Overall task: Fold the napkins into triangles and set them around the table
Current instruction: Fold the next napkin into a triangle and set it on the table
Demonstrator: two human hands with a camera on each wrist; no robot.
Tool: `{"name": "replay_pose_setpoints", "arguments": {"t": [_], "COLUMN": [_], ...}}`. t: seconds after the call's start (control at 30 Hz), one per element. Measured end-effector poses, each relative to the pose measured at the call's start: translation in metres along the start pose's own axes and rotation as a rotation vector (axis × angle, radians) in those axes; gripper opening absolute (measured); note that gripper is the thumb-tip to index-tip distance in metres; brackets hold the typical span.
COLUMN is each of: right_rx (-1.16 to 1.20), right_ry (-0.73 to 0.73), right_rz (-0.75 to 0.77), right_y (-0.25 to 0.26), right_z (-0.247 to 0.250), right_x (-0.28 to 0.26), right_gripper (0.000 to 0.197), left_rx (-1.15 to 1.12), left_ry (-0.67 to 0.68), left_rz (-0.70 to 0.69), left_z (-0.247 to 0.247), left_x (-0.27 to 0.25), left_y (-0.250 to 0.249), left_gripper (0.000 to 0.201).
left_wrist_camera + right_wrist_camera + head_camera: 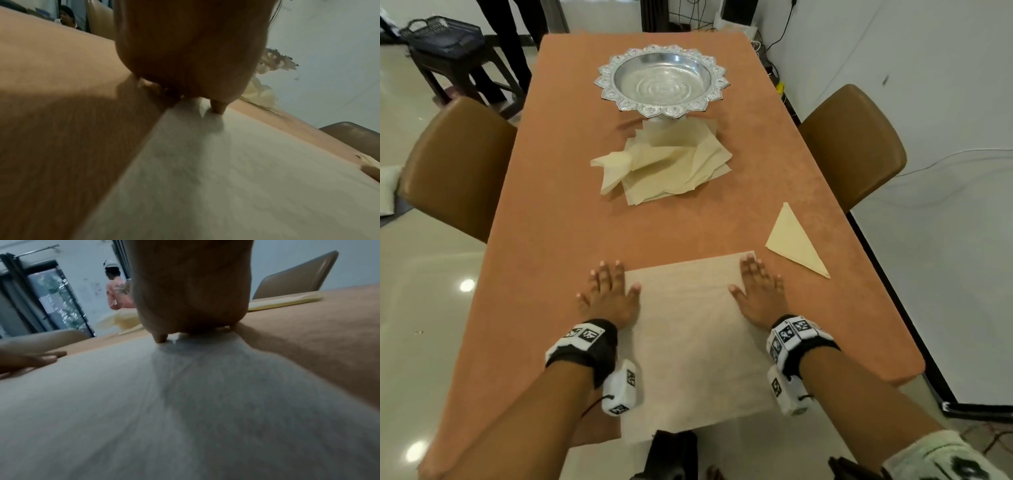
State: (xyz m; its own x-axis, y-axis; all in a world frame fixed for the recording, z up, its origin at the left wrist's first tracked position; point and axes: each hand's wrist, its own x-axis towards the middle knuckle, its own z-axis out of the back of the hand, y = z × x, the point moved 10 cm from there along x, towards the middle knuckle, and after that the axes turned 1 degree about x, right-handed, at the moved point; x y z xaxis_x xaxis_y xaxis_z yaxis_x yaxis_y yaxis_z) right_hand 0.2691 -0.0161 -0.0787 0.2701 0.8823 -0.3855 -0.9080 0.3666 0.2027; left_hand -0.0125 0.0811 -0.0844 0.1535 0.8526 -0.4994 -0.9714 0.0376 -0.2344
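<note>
A large pale napkin (pixel 688 329) lies spread flat at the near end of the orange table (pixel 551 222), its near edge hanging over the table's rim. My left hand (pixel 608 291) lies flat with straight fingers over the napkin's left edge. My right hand (pixel 758 291) lies flat near its far right corner. From the wrist views the same napkin (pixel 226 178) (pixel 164 410) fills the foreground under each palm. One folded cream triangle (pixel 796 240) rests to the right. A loose pile of cream napkins (pixel 671 164) sits in the middle of the table.
An ornate silver pedestal bowl (pixel 661 80) stands behind the pile. Brown chairs flank the table at left (pixel 455 168) and right (pixel 856 147). A dark stool with a black basket (pixel 445 37) stands at the far left. Cables run along the right wall.
</note>
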Motion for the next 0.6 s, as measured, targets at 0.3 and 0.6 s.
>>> {"name": "replay_pose_setpoints", "arguments": {"t": [0.3,0.6], "right_rx": [-0.064,0.14], "right_ry": [-0.116,0.155], "right_rz": [0.22,0.126], "right_y": [0.014,0.017], "right_z": [0.046,0.061], "right_x": [0.036,0.063], "right_gripper": [0.051,0.037], "left_rx": [-0.053,-0.091], "left_ry": [-0.251,0.071], "left_rz": [-0.189,-0.182], "left_z": [0.05,0.053], "left_x": [0.013,0.041], "left_y": [-0.02,-0.022], "left_gripper": [0.031,0.018]}}
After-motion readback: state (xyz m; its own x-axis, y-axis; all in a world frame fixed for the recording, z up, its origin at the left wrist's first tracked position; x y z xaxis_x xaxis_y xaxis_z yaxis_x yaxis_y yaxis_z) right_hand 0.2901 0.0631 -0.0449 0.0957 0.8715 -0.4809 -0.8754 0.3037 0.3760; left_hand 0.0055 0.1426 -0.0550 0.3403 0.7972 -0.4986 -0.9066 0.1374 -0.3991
